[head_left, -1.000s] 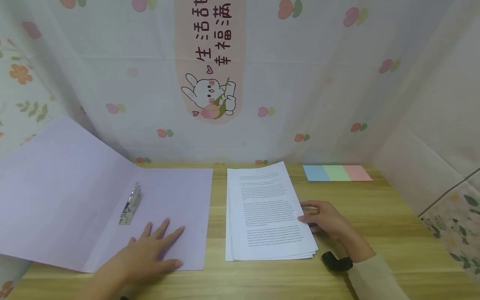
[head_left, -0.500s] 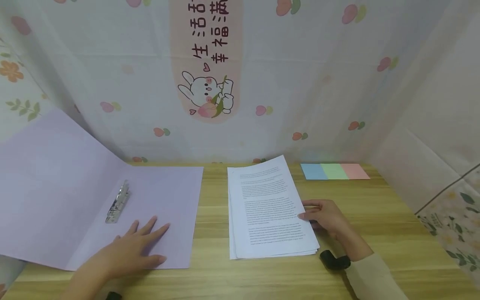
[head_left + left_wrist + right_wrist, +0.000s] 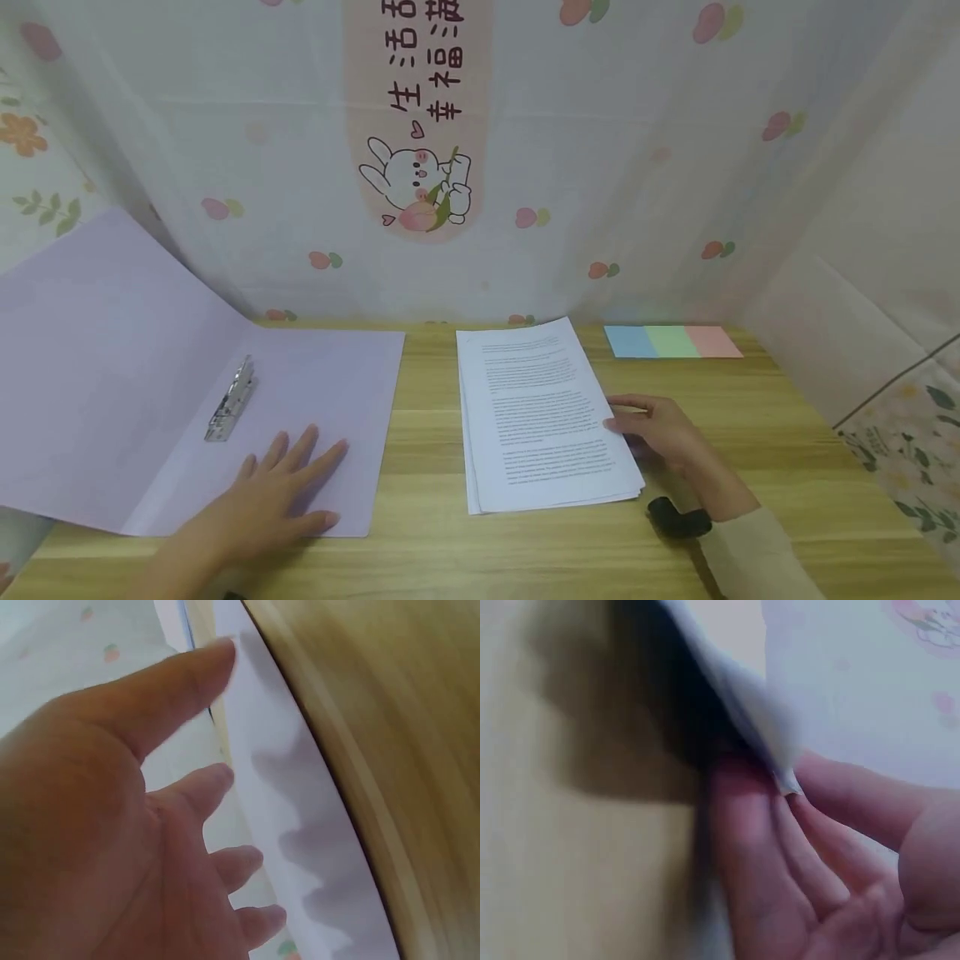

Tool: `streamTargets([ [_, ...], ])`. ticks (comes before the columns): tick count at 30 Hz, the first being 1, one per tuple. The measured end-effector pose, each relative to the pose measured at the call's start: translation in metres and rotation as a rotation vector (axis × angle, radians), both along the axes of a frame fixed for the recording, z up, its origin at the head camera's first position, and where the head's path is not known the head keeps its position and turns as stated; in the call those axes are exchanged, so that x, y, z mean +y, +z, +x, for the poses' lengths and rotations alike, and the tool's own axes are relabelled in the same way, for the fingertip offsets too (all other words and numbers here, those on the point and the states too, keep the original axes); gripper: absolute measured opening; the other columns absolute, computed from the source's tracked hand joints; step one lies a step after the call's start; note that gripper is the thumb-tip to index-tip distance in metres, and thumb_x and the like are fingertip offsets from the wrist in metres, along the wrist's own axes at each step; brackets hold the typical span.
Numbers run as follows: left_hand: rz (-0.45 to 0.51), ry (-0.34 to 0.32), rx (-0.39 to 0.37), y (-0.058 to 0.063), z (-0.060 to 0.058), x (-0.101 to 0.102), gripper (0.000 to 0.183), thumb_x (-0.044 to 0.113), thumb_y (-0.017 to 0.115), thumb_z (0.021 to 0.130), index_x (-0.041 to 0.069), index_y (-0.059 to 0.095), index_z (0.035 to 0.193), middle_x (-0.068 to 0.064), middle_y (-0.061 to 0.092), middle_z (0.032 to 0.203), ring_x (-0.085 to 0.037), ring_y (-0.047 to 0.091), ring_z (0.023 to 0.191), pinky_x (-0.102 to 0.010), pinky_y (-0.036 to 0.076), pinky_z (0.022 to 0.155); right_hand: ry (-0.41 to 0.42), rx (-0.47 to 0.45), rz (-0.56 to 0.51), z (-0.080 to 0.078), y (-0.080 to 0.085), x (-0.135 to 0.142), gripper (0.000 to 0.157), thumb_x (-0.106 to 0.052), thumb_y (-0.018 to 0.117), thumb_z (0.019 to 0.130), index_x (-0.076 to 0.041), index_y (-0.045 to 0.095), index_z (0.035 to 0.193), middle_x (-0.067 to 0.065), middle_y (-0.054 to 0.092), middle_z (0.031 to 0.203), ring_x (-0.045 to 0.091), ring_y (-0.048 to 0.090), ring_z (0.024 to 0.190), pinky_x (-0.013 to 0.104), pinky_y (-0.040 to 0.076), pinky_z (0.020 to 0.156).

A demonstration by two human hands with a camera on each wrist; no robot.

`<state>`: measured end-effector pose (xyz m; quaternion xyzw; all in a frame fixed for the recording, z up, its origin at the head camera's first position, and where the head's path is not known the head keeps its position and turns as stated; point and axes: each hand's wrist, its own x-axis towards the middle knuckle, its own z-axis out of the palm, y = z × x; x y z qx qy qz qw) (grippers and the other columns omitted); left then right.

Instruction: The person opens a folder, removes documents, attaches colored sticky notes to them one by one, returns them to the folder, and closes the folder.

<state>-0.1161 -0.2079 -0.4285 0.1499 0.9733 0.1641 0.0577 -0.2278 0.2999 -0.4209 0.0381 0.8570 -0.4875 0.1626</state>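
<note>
Folder point(image 3: 330, 383) and papers point(image 3: 547, 417) now farther apart, hands point(image 3: 277, 492) point(image 3: 663, 429) at both

A white cloth point(image 3: 630, 183) printed with a rabbit point(image 3: 420, 177) hangs behind a wood-grain tabletop point(image 3: 780, 442).

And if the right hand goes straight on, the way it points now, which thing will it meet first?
Most likely the papers: the right hand points at them and holds their right edge. How far its fingers reach under the sheets is hard to tell.
</note>
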Motion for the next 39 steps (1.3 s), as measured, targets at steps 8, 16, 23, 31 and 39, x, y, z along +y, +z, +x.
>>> streamTargets([
  [8,-0.005,0.031,-0.091,0.004,0.002,0.019,0.089,0.071,0.063,0.085,0.026,0.037,0.158,-0.026,0.029,0.164,-0.069,0.018,0.142,-0.089,0.021,0.097,0.174,-0.035,-0.048,0.001,0.006,0.008,0.081,-0.013,0.071,0.093,-0.006,0.026,0.160,0.019,0.074,0.113,0.022,0.072,0.087,0.034,0.060,0.074],
  [16,-0.038,0.045,-0.076,-0.004,-0.003,0.003,0.086,0.070,0.062,0.087,0.024,0.039,0.157,-0.025,0.028,0.164,-0.068,0.018,0.143,-0.088,0.020,0.099,0.085,0.002,-0.008,-0.001,-0.004,0.000,0.080,-0.009,0.073,0.091,-0.005,0.030,0.158,0.014,0.076,0.102,0.019,0.070,0.080,0.032,0.058,0.068],
  [23,-0.013,0.047,-0.029,-0.009,0.000,-0.016,0.082,0.066,0.067,0.085,0.027,0.043,0.154,-0.025,0.033,0.162,-0.066,0.022,0.143,-0.088,0.022,0.097,0.010,0.071,0.033,0.002,-0.003,-0.010,0.077,-0.009,0.077,0.088,-0.002,0.038,0.154,0.018,0.076,0.102,0.019,0.070,0.078,0.032,0.056,0.067],
  [31,0.058,0.030,-0.067,-0.006,-0.001,-0.032,0.082,0.054,0.071,0.086,0.016,0.043,0.154,-0.027,0.032,0.161,-0.069,0.018,0.142,-0.088,0.016,0.099,-0.046,0.102,0.136,0.005,0.002,-0.017,0.065,-0.011,0.079,0.086,0.000,0.052,0.145,0.021,0.070,0.111,0.020,0.066,0.080,0.029,0.054,0.070],
  [39,0.111,0.044,-0.107,-0.005,-0.004,-0.036,0.080,0.051,0.070,0.089,0.011,0.044,0.154,-0.030,0.031,0.161,-0.070,0.016,0.141,-0.088,0.014,0.098,-0.031,0.112,0.183,0.005,0.002,-0.021,0.065,-0.013,0.083,0.082,0.000,0.056,0.141,0.018,0.070,0.109,0.020,0.065,0.081,0.029,0.052,0.069],
])
